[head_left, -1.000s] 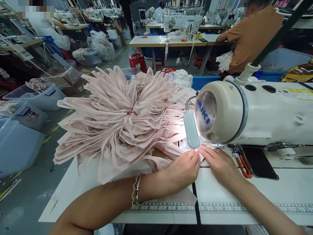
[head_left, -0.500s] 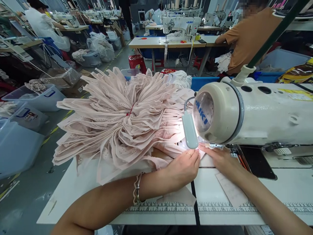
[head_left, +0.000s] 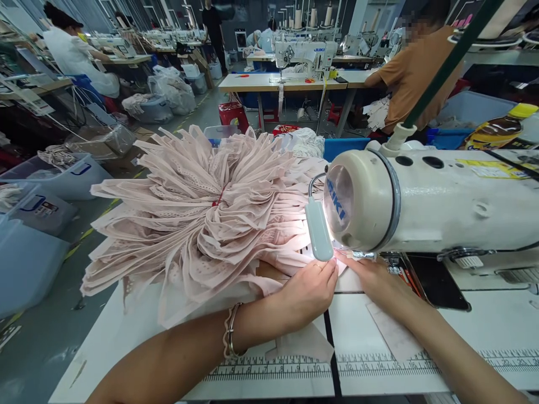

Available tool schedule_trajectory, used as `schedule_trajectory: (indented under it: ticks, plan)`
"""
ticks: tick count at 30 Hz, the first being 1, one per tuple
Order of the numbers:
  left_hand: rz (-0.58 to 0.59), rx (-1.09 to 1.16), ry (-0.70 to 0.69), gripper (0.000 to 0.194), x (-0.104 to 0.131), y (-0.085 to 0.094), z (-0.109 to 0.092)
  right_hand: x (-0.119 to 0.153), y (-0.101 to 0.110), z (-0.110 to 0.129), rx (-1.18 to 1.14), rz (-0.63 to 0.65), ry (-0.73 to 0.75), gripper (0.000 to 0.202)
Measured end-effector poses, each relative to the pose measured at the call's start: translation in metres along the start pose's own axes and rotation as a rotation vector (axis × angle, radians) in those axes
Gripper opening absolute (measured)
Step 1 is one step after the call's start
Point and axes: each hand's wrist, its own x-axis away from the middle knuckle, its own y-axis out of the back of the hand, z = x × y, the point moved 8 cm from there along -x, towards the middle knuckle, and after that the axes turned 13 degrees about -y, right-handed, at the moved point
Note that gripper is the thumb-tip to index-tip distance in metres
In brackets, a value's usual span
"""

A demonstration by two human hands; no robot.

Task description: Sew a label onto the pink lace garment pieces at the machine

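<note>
My left hand point(head_left: 310, 287) is closed in a pinch at the edge of a pale pink fabric piece point(head_left: 290, 262), close below the lamp of a white sewing machine point(head_left: 438, 196). My right hand point(head_left: 377, 280) lies on the fabric with its fingers stretched toward the left fingertips. The machine head and its small grey-green lamp point(head_left: 319, 230) hide the needle. To the left spreads a large bundle of pale pink fabric pieces point(head_left: 197, 219), tied with a red string point(head_left: 218, 196).
Fabric scraps point(head_left: 305, 343) lie by the printed ruler on the white table point(head_left: 236, 387). A black phone-like slab point(head_left: 438, 283) rests right of my right hand. Plastic bins point(head_left: 29, 252) stand on the floor at left. A person in a brown shirt point(head_left: 421, 73) sits beyond the machine.
The view has shifted slightly, so the scene sits a little lower and further left. Both hands stay at the same spot by the machine, with little visible movement.
</note>
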Motion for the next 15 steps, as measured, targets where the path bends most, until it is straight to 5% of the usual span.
schedule_trajectory:
  ticks: [15]
  plan:
    - [0.023, 0.037, 0.040, 0.034, 0.000, -0.010, 0.004, 0.001, 0.012, 0.015, 0.087, -0.063, 0.040, 0.059]
